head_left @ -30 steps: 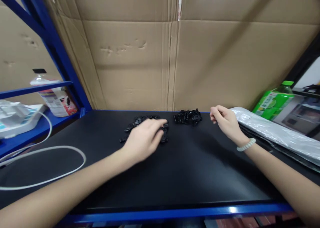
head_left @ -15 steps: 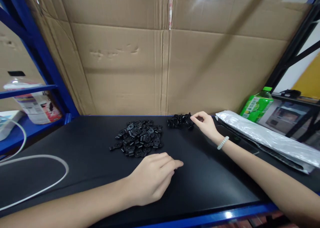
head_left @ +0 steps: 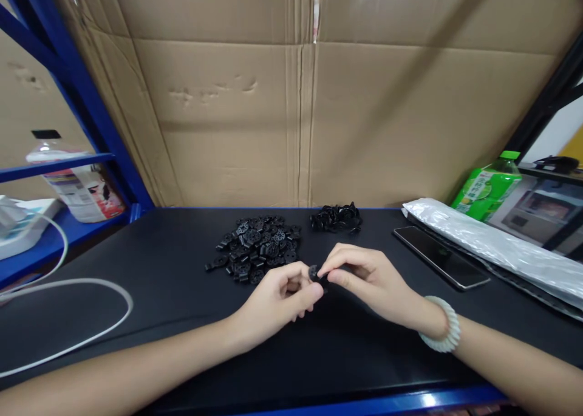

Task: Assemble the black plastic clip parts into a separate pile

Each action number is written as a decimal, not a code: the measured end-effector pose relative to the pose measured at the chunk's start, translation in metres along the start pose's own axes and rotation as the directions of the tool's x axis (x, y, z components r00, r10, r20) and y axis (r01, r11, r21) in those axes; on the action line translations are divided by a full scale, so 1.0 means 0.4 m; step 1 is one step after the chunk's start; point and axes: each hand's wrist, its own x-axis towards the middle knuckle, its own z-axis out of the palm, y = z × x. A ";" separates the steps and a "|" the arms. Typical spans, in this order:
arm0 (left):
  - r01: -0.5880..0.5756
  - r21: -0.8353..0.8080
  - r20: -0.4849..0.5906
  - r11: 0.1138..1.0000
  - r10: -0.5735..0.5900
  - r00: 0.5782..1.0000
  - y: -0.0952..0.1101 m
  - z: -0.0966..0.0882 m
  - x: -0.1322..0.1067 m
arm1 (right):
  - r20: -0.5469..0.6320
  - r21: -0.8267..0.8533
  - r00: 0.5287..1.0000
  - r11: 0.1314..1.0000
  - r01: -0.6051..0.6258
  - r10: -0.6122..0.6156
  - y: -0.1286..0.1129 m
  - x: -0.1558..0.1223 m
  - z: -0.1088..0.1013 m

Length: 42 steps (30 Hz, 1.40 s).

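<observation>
My left hand (head_left: 282,294) is closed, with thumb and fingers pinching a small round black plastic part (head_left: 314,272). My right hand (head_left: 364,276) meets it from the right, its thumb and fingertips closed on a small black piece that they mostly hide. Both hands are held close together above the black tabletop (head_left: 355,355). Behind my left hand lies a heap of black plastic parts with spoked round ends and short tabs (head_left: 259,246). Farther back and to the right is a smaller pile of thin, curved, glossy black pieces (head_left: 336,218).
A phone (head_left: 441,257) lies right of my hands, beside a silvery plastic package (head_left: 492,252). A green-capped bottle (head_left: 489,185) stands behind the package. On the left are a white cable (head_left: 113,287), a power strip (head_left: 31,225) and a large bottle (head_left: 82,188). Cardboard (head_left: 228,112) walls the back.
My right hand has come from the curved-piece pile to my left hand, bringing a small black piece. The left hand has turned, so the round part now shows. The phone has come into fuller view.
</observation>
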 end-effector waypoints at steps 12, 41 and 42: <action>-0.183 0.241 -0.052 0.953 0.201 0.978 0.011 0.003 -0.022 | 0.176 -0.056 0.966 0.981 -0.185 0.192 0.002 -0.004 0.014; -0.058 -0.073 -0.135 0.996 0.048 0.990 0.005 0.003 -0.007 | 0.203 -0.138 0.961 0.977 -0.162 0.188 0.015 -0.005 0.014; -0.069 -0.052 -0.136 0.996 0.061 0.989 0.006 -0.001 -0.006 | 0.214 -0.136 0.958 0.977 -0.164 0.190 0.017 -0.006 0.014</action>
